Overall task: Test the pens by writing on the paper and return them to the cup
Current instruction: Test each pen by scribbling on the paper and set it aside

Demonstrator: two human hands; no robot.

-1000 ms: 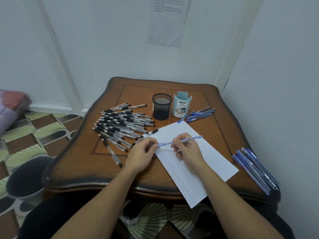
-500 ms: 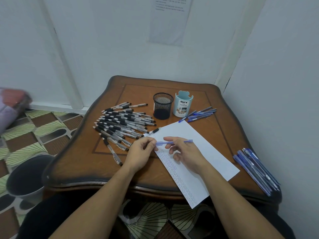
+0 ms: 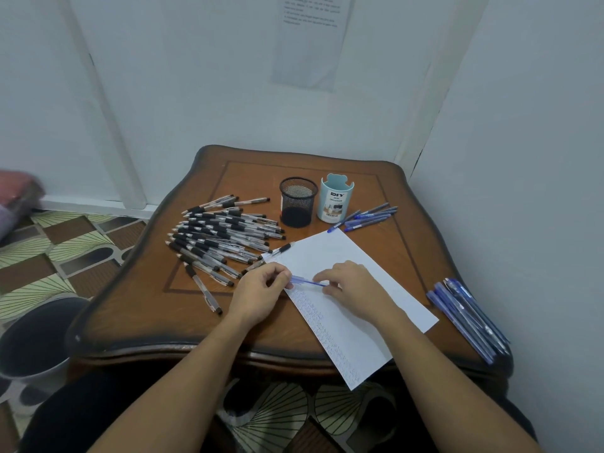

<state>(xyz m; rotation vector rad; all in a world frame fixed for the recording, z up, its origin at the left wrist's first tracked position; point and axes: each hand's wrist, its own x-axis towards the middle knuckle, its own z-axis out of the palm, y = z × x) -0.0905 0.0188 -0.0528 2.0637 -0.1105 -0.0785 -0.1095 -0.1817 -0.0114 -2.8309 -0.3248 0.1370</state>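
Observation:
A blue pen (image 3: pixel 309 282) lies almost level over the white paper (image 3: pixel 330 253), held between both hands. My left hand (image 3: pixel 258 294) pinches its left end with curled fingers. My right hand (image 3: pixel 351 289) grips its right end, palm down over the sheet. Rows of small blue marks run down the paper's left strip. Behind the paper stand a black mesh cup (image 3: pixel 298 201) and a light blue organiser cup (image 3: pixel 335 198).
Many black-grip pens (image 3: pixel 222 237) lie heaped left of the paper. A few blue pens (image 3: pixel 367 217) lie beside the blue cup, and a bundle of blue pens (image 3: pixel 467 317) sits at the table's right edge. A dark bin (image 3: pixel 32 338) stands on the floor, left.
The pen has dropped from a raised slant to nearly level. My right hand has slid left along it toward my left hand, so less of the pen shows between them.

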